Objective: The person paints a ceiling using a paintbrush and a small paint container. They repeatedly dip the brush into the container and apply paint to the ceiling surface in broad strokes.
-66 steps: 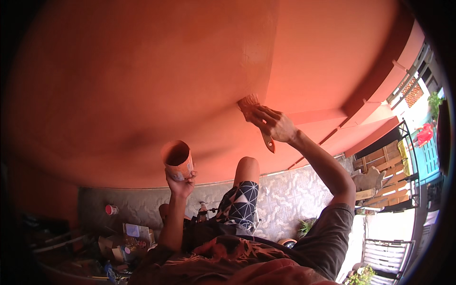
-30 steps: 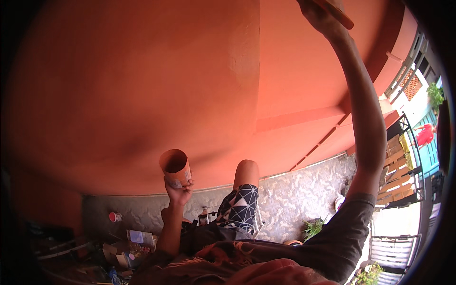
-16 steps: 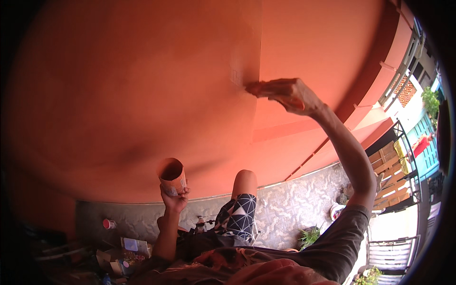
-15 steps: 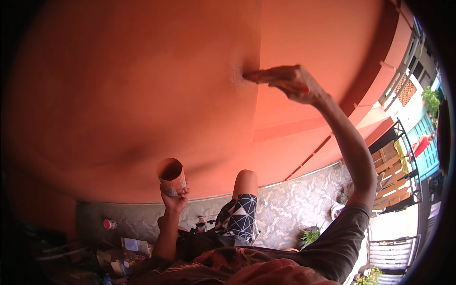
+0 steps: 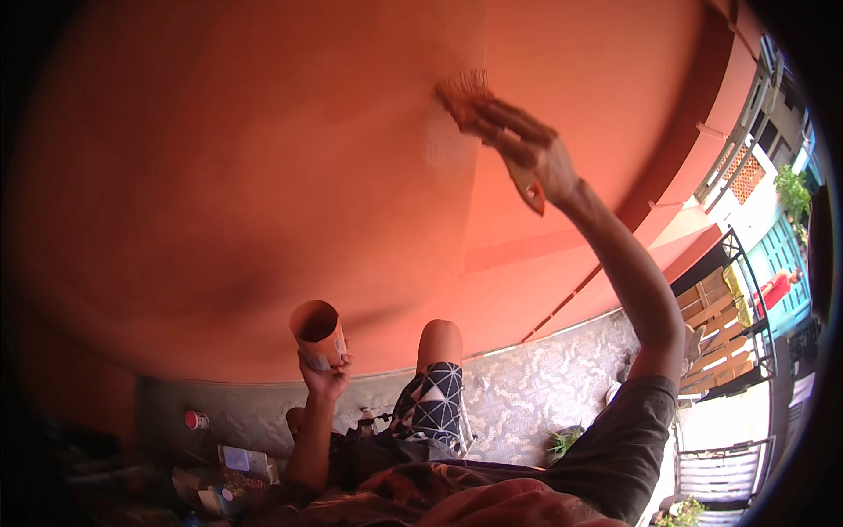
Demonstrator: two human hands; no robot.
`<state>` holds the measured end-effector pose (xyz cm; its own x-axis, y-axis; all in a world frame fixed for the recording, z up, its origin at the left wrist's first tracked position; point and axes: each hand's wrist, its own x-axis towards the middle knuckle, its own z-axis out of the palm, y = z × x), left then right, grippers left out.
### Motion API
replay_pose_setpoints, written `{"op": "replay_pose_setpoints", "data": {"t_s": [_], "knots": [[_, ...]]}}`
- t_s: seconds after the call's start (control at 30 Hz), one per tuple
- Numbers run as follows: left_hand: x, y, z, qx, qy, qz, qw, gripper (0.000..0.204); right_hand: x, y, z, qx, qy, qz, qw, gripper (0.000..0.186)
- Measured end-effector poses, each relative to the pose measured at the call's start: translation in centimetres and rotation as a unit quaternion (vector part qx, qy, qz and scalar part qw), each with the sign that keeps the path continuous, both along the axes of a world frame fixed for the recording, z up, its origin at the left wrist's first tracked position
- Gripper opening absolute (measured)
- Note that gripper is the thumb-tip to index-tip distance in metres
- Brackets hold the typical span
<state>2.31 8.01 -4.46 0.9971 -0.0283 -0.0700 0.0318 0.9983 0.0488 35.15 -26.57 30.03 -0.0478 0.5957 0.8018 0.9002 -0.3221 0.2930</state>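
My right hand is raised at the upper middle, its fingers wrapped round a wide paintbrush. Its bristles touch the orange wall near a vertical edge between two shades, and the pointed end of the handle sticks out below my palm. Just under the bristles, a pale rough patch shows on the wall. Lower left, my left hand grips a paint-smeared cylindrical container from below. The container's open mouth faces up, slightly tilted; its inside is too dark to make out.
On the patterned floor at lower left stand a small red-and-white tub and an open cardboard box among clutter. A green plant is near my right arm. Wooden slats and a person in red appear far right.
My right hand has moved up the wall and turned, so the brush's bristles and handle now show. The left hand with the container stays nearly in place.
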Motion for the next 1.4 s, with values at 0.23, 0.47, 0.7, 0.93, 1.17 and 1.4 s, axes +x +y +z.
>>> {"op": "replay_pose_setpoints", "data": {"t_s": [0.23,0.47,0.7,0.93,1.17,1.4], "knots": [[-0.9,1.3,-1.7,0.013,-0.002,0.004,1.0,0.085,-3.9,0.7,-14.3,-0.233,0.226,0.014,0.946,0.038],[-2.4,1.1,-1.2,-0.009,-0.045,0.01,0.999,0.078,-1.2,1.6,-2.1,0.057,0.079,0.05,0.994,0.046],[-2.8,0.5,-1.0,0.001,-0.043,0.005,0.999,0.078,0.1,-1.1,-16.3,-0.065,0.036,-0.045,0.996,0.052],[-3.2,1.7,-1.7,-0.02,-0.04,0.013,0.999,0.081,-2.3,-0.7,-26.1,-0.242,0.293,0.041,0.924,0.02],[-3.3,1.8,-1.5,-0.006,-0.041,-0.006,0.999,0.081,0.0,0.0,-7.9,0.018,0.089,0.042,0.995,0.046],[-2.6,0.5,-0.9,0.0,-0.012,0.008,1.0,0.085,-2.4,-0.5,-13.7,0.047,0.08,-0.022,0.995,0.045]]}}
